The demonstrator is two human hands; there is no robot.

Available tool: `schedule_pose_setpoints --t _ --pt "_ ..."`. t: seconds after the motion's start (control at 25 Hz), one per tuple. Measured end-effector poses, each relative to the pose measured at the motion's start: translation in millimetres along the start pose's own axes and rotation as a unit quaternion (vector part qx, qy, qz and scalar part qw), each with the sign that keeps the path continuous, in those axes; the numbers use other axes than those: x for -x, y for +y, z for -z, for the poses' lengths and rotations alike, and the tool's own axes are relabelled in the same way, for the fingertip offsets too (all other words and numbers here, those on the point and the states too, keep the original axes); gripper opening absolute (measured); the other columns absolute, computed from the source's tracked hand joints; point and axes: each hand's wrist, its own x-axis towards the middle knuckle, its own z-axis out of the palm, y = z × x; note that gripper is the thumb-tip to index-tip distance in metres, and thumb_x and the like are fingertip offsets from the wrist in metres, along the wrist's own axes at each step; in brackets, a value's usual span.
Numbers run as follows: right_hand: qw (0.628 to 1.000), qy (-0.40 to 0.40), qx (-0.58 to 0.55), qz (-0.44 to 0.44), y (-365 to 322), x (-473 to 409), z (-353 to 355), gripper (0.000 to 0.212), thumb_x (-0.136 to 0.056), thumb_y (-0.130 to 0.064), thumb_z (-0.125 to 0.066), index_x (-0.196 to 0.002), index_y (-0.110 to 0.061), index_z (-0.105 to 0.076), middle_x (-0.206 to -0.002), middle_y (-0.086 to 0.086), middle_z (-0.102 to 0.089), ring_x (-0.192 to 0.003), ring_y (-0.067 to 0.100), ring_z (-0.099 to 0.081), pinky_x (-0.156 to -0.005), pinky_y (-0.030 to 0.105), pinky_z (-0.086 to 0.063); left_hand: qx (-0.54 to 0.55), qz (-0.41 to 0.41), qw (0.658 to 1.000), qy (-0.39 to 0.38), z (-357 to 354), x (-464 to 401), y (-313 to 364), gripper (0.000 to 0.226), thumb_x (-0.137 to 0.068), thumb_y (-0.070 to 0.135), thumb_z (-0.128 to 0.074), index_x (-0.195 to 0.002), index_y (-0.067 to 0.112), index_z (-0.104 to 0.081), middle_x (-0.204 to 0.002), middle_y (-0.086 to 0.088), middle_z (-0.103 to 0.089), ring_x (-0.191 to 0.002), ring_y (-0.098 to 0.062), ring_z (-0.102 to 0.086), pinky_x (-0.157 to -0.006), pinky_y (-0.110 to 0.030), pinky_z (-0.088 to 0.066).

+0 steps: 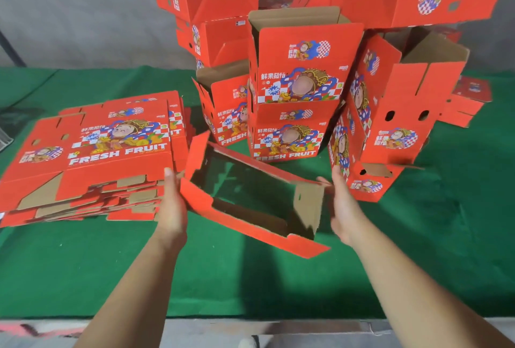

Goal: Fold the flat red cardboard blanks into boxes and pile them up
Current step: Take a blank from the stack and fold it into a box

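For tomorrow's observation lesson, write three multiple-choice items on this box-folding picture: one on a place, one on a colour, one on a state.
1. Where does the stack of flat blanks lie?
A. To the person's left
B. To the person's right
C. On the floor

2. What colour is the table cover?
A. Blue
B. Green
C. White

3. In what state is the box between the left hand and right hand?
A. Still flat
B. Opened out, its bottom not closed
C. Closed and stacked

Answers: 1 A, the stack lies beside the left hand. 2 B, green cloth surrounds everything. 3 B, the cover shows through it.
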Motion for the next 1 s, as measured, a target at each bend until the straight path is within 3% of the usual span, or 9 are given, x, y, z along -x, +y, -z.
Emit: schedule_pose_setpoints --t 0.12,0.2,0.28,0.4,0.48,0.56,0.68,0.84,1.0 --pt "0.993 -0.07 -0.099 -0.014 -28 -2 -35 0.081 -0.084 -0.084 -0.05 -0.132 -0.022 -0.07 -0.126 0.013 -0.07 -0.114 0.037 -0.063 -0.111 0.054 -0.038 -0.005 0.009 1.0 -0.024 -14 -22 28 0.084 -0.09 0.086 -0.027 -0.139 0.027 -0.063 -0.13 -0.002 -0.072 -0.131 -0.019 -0.061 -0.121 -0.049 -0.036" --pt "0.989 -0.076 -0.126 -0.001 -52 -9 -41 0.063 -0.079 -0.08 -0.061 -0.104 -0.027 -0.083 -0.105 0.009 -0.076 -0.096 0.032 -0.07 -0.1 0.053 -0.052 -0.034 0.049 0.998 -0.027 -5 -43 43 0.122 -0.062 0.107 -0.032 -0.152 0.027 -0.05 -0.152 -0.005 -0.055 -0.142 -0.022 -0.05 -0.123 -0.053 -0.031" --pt "0.992 -0.09 -0.087 0.028 -64 -13 -40 0.059 -0.074 -0.075 -0.071 -0.113 -0.031 -0.08 -0.103 0.004 -0.073 -0.084 0.024 -0.072 -0.078 0.04 -0.061 -0.085 0.096 0.991 -0.023 2 -59 53 0.138 -0.048 0.114 -0.029 -0.155 0.027 -0.045 -0.156 -0.009 -0.046 -0.142 -0.03 -0.047 -0.12 -0.058 -0.033" --pt "0.995 -0.089 -0.004 0.047 -57 -19 -43 0.095 -0.068 -0.056 -0.083 -0.152 -0.05 -0.039 -0.108 -0.004 -0.069 -0.082 0.014 -0.073 -0.068 0.035 -0.059 -0.095 0.077 0.992 0.027 -10 -69 54 0.092 -0.085 0.09 -0.032 -0.15 0.027 -0.046 -0.149 -0.013 -0.04 -0.123 -0.027 -0.054 -0.105 -0.047 -0.048" --pt "0.996 -0.061 0.001 0.066 -46 -23 -49 0.085 -0.077 -0.033 -0.086 -0.143 -0.058 -0.039 -0.094 -0.005 -0.075 -0.073 0.013 -0.073 -0.062 0.033 -0.057 -0.092 0.011 0.995 0.031 -16 -69 44 0.036 -0.104 0.057 -0.04 -0.122 0.033 -0.061 -0.135 -0.018 -0.048 -0.096 -0.016 -0.057 -0.073 -0.035 -0.054" --pt "0.995 0.007 -0.051 0.088 -43 -28 -54 0.062 -0.092 -0.014 -0.076 -0.133 -0.052 -0.051 -0.093 -0.007 -0.079 -0.072 0.012 -0.074 -0.056 0.031 -0.056 -0.076 -0.051 0.996 -0.011 -10 -70 31 0.029 -0.108 0.028 -0.043 -0.09 0.031 -0.066 -0.131 -0.016 -0.058 -0.086 -0.013 -0.067 -0.057 -0.03 -0.056" --pt "0.981 0.079 -0.135 0.118 -44 -34 -60 0.036 -0.1 -0.037 -0.068 -0.126 -0.06 -0.059 -0.107 -0.01 -0.078 -0.087 0.014 -0.077 -0.061 0.032 -0.06 -0.042 -0.044 0.996 -0.058 0 -75 28 0.043 -0.106 0.021 -0.045 -0.088 0.044 -0.075 -0.147 0.009 -0.055 -0.12 -0.017 -0.063 -0.08 -0.037 -0.058" --pt "0.977 0.136 -0.066 0.15 -36 -37 -58 0.032 -0.106 -0.037 -0.057 -0.126 -0.062 -0.06 -0.135 -0.007 -0.068 -0.123 0.019 -0.066 -0.099 0.05 -0.056 0.015 0.057 0.987 -0.146 -1 -86 48 0.045 -0.109 0.029 -0.042 -0.153 0.022 -0.049 -0.153 -0.007 -0.053 -0.14 -0.026 -0.052 -0.115 -0.048 -0.041" --pt "0.959 0.171 0.054 0.22 -33 -44 -37 0.04 -0.102 -0.012 -0.046 -0.131 -0.036 -0.062 -0.124 -0.002 -0.07 -0.114 0.023 -0.064 -0.097 0.039 -0.048 -0.112 0.081 0.967 -0.212 18 -88 101 0.112 -0.065 0.086 -0.07 -0.152 0.019 -0.048 -0.094 -0.038 -0.071 -0.073 -0.024 -0.075 -0.104 -0.04 -0.046"
